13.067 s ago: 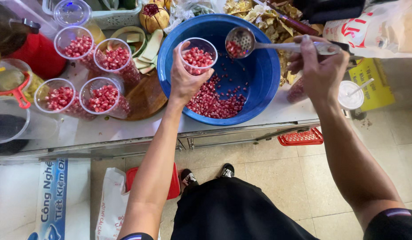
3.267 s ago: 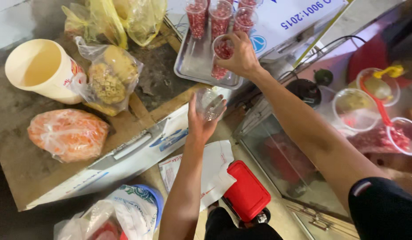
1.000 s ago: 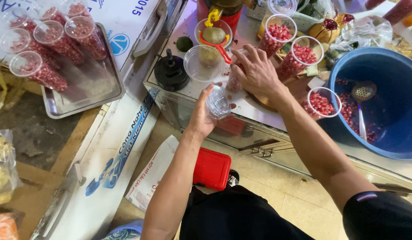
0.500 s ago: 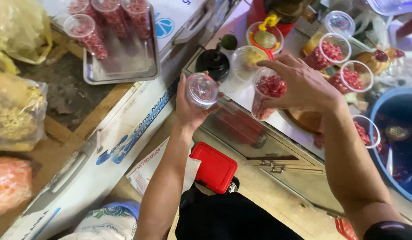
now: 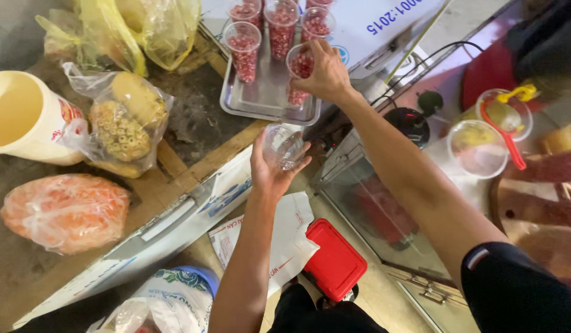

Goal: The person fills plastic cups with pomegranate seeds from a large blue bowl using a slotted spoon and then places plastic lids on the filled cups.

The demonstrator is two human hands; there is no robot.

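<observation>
My right hand grips a clear plastic cup of red pomegranate seeds and holds it over the near right corner of a metal tray. Three more filled cups stand on that tray. My left hand is lower, in front of the tray, and holds an empty clear plastic cup with its mouth toward me.
A cream plastic jug stands at the left. Beside it lie a bag of pineapple pieces and a bag of orange fruit. Yellow bags lie behind. At right are a black lid, clear cups and a red-handled spoon. A red box sits below.
My view has swung left, back to the tray. My right hand carried the filled cup from the counter to the tray's near corner. My left hand kept the empty cup.
</observation>
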